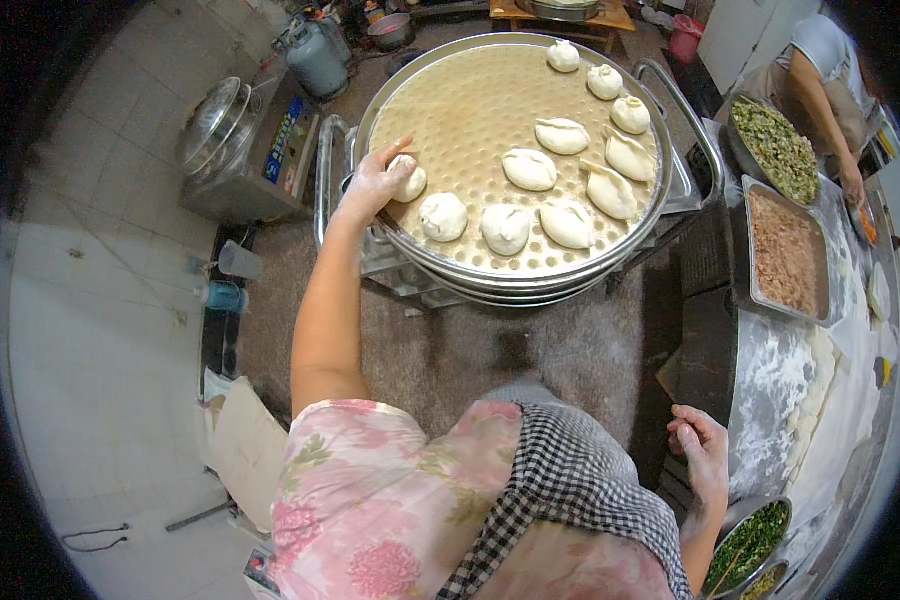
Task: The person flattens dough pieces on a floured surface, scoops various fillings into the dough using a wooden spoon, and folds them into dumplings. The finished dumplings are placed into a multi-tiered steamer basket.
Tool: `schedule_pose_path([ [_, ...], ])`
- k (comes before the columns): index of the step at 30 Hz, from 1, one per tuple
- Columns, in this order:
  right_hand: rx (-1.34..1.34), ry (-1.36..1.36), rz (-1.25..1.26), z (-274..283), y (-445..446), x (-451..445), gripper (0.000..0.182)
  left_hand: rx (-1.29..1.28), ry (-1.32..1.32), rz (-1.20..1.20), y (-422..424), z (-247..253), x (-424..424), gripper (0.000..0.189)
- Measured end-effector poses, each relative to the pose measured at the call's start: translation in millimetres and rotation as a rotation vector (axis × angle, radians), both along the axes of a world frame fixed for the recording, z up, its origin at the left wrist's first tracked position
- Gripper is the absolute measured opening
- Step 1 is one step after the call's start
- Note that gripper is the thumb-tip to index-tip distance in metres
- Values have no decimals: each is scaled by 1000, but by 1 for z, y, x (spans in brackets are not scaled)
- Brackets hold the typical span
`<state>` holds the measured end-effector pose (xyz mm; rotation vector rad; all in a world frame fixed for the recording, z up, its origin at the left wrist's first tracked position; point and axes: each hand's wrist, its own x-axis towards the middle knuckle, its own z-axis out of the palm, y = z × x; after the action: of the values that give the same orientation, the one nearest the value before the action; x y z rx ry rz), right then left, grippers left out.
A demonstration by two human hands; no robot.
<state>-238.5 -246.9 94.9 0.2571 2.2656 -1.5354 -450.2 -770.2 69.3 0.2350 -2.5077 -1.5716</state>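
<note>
My left hand (381,174) is on a round dough bun (410,184) at the left edge of a large round steamer tray (457,97), its fingers over the bun's top. More round buns, among them a pleated bun (443,217), and several folded, oval dumplings (529,169) lie along the tray's near and right sides. The tray tops a stack of metal steamer rings. My right hand (699,442) hangs at the lower right beside the worktable, fingers partly curled and floury, with nothing visible in it.
On the floured worktable (769,390) at right stand a pan of minced filling (787,251), a bowl of chopped vegetable filling (776,150) and a bowl of chopped greens (754,544). A co-worker's arm (825,105) reaches over its far end. A gas cylinder (313,60) stands at upper left.
</note>
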Motion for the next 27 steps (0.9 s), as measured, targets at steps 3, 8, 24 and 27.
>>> schedule_pose_path([
  [3,16,27,-8,-5,-2,2,30,-498,-262,6,-2,18,1,47],
  [8,44,86,14,-7,0,9,25,-661,-198,98,-16,3,-12,58],
  [24,136,25,-593,5,125,182,25,-91,158,-1322,556,-10,26,34],
  [27,200,73,-774,9,142,233,25,-193,119,-1468,678,-53,74,38],
])
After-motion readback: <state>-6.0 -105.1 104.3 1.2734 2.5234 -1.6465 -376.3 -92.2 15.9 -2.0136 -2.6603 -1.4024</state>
